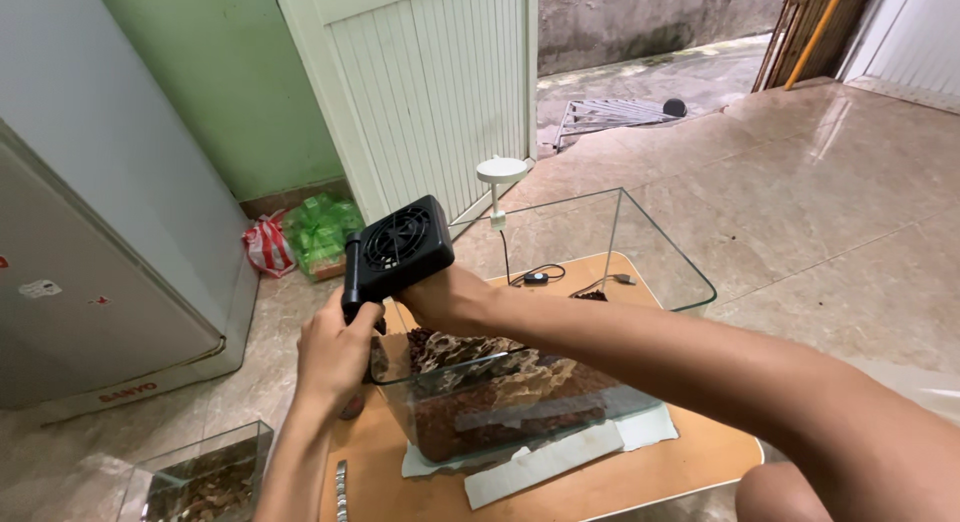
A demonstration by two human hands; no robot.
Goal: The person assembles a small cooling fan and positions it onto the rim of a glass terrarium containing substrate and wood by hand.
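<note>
head view: both my hands hold a black fan (400, 247) over the glass tank's (640, 272) near left rim; left fingers (345, 327) wrap its clamp, right fingers hidden behind it.

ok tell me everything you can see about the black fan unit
The black fan unit is a squarish, plastic-looking box with a round grille on its face. It sits tilted at the rim of the glass tank, at its near left corner. The left hand grips its lower left edge; the right hand holds it from behind, mostly hidden.
</note>
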